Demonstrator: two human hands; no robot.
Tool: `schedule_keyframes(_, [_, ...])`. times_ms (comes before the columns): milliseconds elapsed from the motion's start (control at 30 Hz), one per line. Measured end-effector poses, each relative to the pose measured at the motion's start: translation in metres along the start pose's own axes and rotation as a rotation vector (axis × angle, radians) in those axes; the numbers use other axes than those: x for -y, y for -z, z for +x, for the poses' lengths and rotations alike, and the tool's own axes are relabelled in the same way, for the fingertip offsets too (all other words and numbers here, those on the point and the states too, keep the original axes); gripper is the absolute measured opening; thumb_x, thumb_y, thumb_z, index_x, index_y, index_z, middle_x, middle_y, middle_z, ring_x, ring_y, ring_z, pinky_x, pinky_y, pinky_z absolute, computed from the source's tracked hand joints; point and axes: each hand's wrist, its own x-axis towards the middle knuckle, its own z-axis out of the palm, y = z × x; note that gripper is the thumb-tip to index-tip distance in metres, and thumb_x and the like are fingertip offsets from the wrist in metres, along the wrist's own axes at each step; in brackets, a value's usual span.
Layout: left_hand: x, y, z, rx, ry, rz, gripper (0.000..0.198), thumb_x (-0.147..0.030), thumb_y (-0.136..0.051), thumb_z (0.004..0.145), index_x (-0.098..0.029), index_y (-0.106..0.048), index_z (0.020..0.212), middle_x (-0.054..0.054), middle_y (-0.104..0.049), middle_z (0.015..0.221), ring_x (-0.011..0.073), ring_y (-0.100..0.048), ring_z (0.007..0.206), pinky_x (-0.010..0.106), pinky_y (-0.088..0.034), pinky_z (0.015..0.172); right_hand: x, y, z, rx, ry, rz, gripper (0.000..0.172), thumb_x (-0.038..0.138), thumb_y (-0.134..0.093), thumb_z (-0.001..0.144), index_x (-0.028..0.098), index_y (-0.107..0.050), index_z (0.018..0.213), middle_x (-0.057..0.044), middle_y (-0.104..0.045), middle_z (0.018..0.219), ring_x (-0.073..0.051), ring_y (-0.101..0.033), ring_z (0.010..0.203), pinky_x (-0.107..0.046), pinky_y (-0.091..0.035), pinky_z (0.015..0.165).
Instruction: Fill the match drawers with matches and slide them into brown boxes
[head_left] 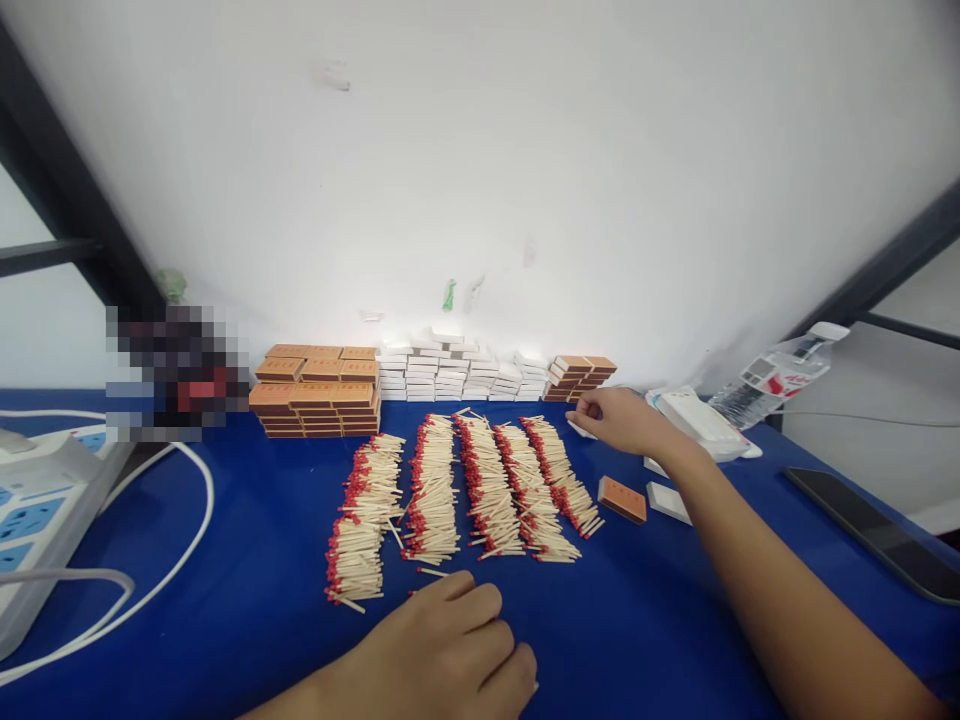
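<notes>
Several rows of red-tipped matches lie side by side on the blue table. My left hand rests on the cloth just in front of them, fingers curled into a loose fist; nothing shows in it. My right hand reaches far right of the matches and its fingers pinch a small white box tray lying on the table. An orange matchbox sleeve and a white tray lie beside my right forearm.
Against the white wall stand stacks of orange sleeves, white trays and a small orange stack. A power strip with white cables sits left. A plastic bottle, white packs and a dark phone lie right.
</notes>
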Motion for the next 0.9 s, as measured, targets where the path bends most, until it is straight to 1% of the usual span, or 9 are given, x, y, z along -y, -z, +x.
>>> schedule_keyframes(133, [-0.001,0.001,0.002,-0.002,0.006,-0.006,0.01,-0.015,-0.071,0.091,-0.014,-0.065,0.082,-0.002,-0.047,0.057,0.0163,-0.04,0.061,0.033,-0.027,0.058,-0.008,0.005,-0.004,0.092,0.031,0.141,0.033,0.051,-0.06,0.093,0.022,-0.072,0.082,-0.007,-0.079,0.084,-0.024,-0.071,0.076,-0.035,-0.05,0.069])
schedule_keyframes(267, [-0.001,0.002,0.002,-0.006,0.003,-0.007,0.012,-0.015,-0.07,0.091,-0.014,-0.064,0.081,-0.002,-0.046,0.057,0.0163,-0.04,0.061,0.033,-0.028,0.058,-0.023,0.01,-0.008,0.146,0.028,0.192,0.029,0.047,-0.076,0.078,0.023,-0.077,0.093,-0.007,-0.08,0.095,-0.025,-0.072,0.082,-0.034,-0.053,0.071])
schedule_keyframes(333, [0.0,0.002,0.002,0.001,0.004,-0.002,0.013,-0.015,-0.069,0.093,-0.015,-0.063,0.081,-0.002,-0.046,0.057,0.0164,-0.04,0.061,0.033,-0.028,0.058,-0.029,0.008,-0.007,0.185,0.025,0.174,0.024,0.042,-0.077,0.074,0.022,-0.076,0.087,-0.006,-0.079,0.088,-0.025,-0.071,0.077,-0.034,-0.051,0.067])
schedule_keyframes(433, [0.001,0.001,0.002,0.006,0.009,-0.006,0.013,-0.015,-0.068,0.093,-0.015,-0.063,0.081,-0.002,-0.046,0.057,0.0165,-0.04,0.061,0.033,-0.028,0.058,-0.03,0.003,-0.005,0.199,0.047,0.191,0.017,0.039,-0.07,0.078,0.022,-0.073,0.079,-0.005,-0.075,0.076,-0.024,-0.067,0.071,-0.033,-0.048,0.064])
schedule_keyframes(533, [0.001,0.0,0.001,-0.005,0.011,-0.008,0.012,-0.014,-0.068,0.093,-0.014,-0.064,0.081,-0.002,-0.046,0.057,0.0167,-0.04,0.061,0.033,-0.029,0.058,-0.019,0.006,-0.005,0.119,0.102,0.241,0.023,0.044,-0.066,0.085,0.022,-0.071,0.081,-0.004,-0.074,0.078,-0.023,-0.066,0.072,-0.034,-0.048,0.067])
schedule_keyframes(633, [0.0,-0.001,0.0,-0.008,0.009,-0.011,0.011,-0.014,-0.068,0.093,-0.014,-0.065,0.082,-0.002,-0.047,0.057,0.0168,-0.04,0.062,0.034,-0.029,0.058,0.004,0.013,-0.004,0.015,0.172,0.399,0.031,0.053,-0.063,0.092,0.023,-0.067,0.085,-0.003,-0.072,0.08,-0.02,-0.065,0.069,-0.035,-0.05,0.071])
schedule_keyframes(700, [0.0,-0.001,0.0,0.001,-0.003,-0.008,0.012,-0.015,-0.069,0.093,-0.014,-0.065,0.081,-0.002,-0.046,0.057,0.0166,-0.04,0.061,0.034,-0.029,0.058,0.022,0.015,0.002,-0.038,0.185,0.518,0.034,0.057,-0.063,0.093,0.024,-0.064,0.088,-0.001,-0.069,0.073,-0.019,-0.062,0.063,-0.034,-0.05,0.065])
schedule_keyframes(800, [0.001,0.001,0.0,0.016,-0.02,0.0,0.015,-0.016,-0.069,0.093,-0.014,-0.064,0.079,-0.002,-0.046,0.056,0.016,-0.04,0.061,0.034,-0.029,0.057,0.045,0.01,0.017,-0.103,0.163,0.606,0.036,0.059,-0.062,0.094,0.024,-0.063,0.095,0.001,-0.063,0.063,-0.016,-0.053,0.049,-0.03,-0.041,0.05])
schedule_keyframes(900, [0.002,0.001,-0.002,0.015,-0.029,0.003,0.016,-0.015,-0.069,0.093,-0.014,-0.064,0.078,-0.002,-0.046,0.056,0.0157,-0.04,0.061,0.033,-0.029,0.057,0.056,0.002,0.035,-0.177,0.159,0.633,0.035,0.058,-0.062,0.094,0.024,-0.063,0.098,0.001,-0.063,0.063,-0.016,-0.052,0.047,-0.03,-0.041,0.048])
